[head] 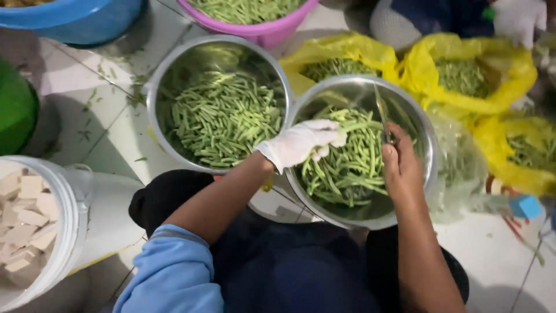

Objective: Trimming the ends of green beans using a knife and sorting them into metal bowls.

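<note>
My left hand (pixel 302 143), in a white glove, reaches into a steel bowl (pixel 425 145) full of long green beans (pixel 347 168); its fingers curl over the beans, and whether they grip any is unclear. My bare right hand (pixel 398 165) holds a thin knife (pixel 382 116), blade pointing away over the same bowl. A second steel bowl (pixel 156 87) to the left holds cut green bean pieces (pixel 223 116).
Yellow plastic bags (pixel 428 75) of green beans lie behind and to the right. A pink basin (pixel 272 29) of beans and a blue basin (pixel 75 20) stand at the back, a green one (pixel 14 110) at left. A white bucket (pixel 63 232) holds pale tofu-like blocks. Another person's gloved hand (pixel 518 20) is top right.
</note>
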